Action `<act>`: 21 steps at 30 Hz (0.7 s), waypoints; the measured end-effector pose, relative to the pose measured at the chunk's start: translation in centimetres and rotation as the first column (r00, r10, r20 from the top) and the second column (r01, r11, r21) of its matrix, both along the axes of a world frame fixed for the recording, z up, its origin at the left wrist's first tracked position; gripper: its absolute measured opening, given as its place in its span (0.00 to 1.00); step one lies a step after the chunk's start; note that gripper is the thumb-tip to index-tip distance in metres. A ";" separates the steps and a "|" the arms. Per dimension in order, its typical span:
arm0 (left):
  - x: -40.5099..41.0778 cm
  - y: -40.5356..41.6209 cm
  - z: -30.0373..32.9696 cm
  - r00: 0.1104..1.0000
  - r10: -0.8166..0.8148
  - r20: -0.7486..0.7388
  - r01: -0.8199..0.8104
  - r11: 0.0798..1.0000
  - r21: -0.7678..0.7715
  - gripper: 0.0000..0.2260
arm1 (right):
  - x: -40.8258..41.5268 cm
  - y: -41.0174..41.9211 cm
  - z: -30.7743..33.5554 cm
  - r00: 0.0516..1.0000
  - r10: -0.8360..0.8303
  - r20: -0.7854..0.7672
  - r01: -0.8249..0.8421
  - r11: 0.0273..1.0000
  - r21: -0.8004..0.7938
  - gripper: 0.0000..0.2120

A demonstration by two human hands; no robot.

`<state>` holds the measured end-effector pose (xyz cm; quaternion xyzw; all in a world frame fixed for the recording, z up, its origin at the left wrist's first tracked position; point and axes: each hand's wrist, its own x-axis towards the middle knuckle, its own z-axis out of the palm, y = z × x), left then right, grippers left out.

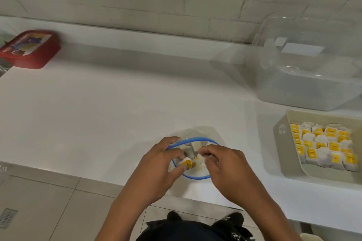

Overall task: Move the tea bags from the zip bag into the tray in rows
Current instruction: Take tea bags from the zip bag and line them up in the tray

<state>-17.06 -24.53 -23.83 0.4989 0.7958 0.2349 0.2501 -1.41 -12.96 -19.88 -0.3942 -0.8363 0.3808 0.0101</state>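
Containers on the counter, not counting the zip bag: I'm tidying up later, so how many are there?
3: a red box at the far left, a clear tub at the far right by the wall, and the tray of tea bags just in front of the tub.

The zip bag [193, 154] lies on the table [107, 107] near its front edge, straight before me, with tea bags [191, 151] in its open mouth. My left hand [156, 170] and right hand [225, 164] meet over it. The tray [282, 148], holding rows of tea bags, sits to the right. Behind the tray stands a container [305, 76]; a lidded box [29, 49] lies far left at the back.
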 end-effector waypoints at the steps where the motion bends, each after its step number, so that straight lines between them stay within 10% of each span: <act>1: -0.1 -0.1 -0.1 1.000 0.005 -0.002 -0.006 1.000 -0.027 0.04 | 0.0 0.4 -0.2 0.997 0.020 0.071 -0.021 1.000 0.013 0.16; 9: 0.3 0.4 0.6 0.998 0.031 -0.052 -0.038 0.990 -0.135 0.06 | -3.3 1.0 -3.4 0.919 0.335 0.208 -0.335 0.941 -0.036 0.22; 21: 0.6 0.2 0.7 0.998 0.039 -0.048 -0.045 0.991 -0.126 0.04 | -7.4 1.9 -4.9 0.772 0.212 0.599 -0.172 0.977 -0.123 0.02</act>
